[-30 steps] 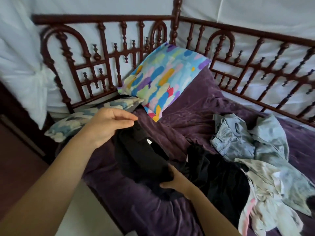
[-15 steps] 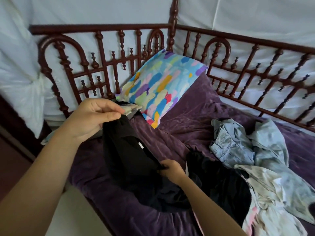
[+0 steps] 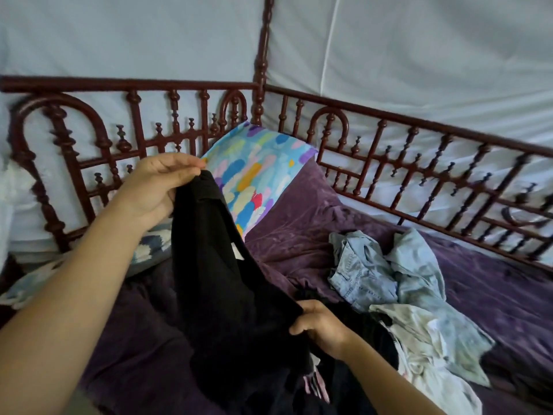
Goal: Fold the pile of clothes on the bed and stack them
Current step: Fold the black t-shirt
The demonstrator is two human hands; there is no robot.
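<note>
A black garment [image 3: 233,289] hangs lifted off the purple bed cover [image 3: 493,295]. My left hand [image 3: 158,187] pinches its top corner, raised in front of the headboard. Lower down, my right hand [image 3: 321,327] grips another edge of the same black cloth. To the right lies the pile: a light blue denim piece [image 3: 362,274], a pale blue garment [image 3: 419,265], and a whitish crumpled one [image 3: 425,339]. More dark cloth [image 3: 368,339] lies under my right forearm.
A multicoloured pillow [image 3: 254,178] leans in the bed's corner. A blue and white patterned pillow [image 3: 149,253] lies at the left edge. Dark red wooden railings [image 3: 419,175] run along the head and far side, with white fabric [image 3: 419,70] behind.
Both hands have lifted the black garment higher off the bed. My left hand rose toward the coloured pillow, and the cloth now hangs stretched between the two hands.
</note>
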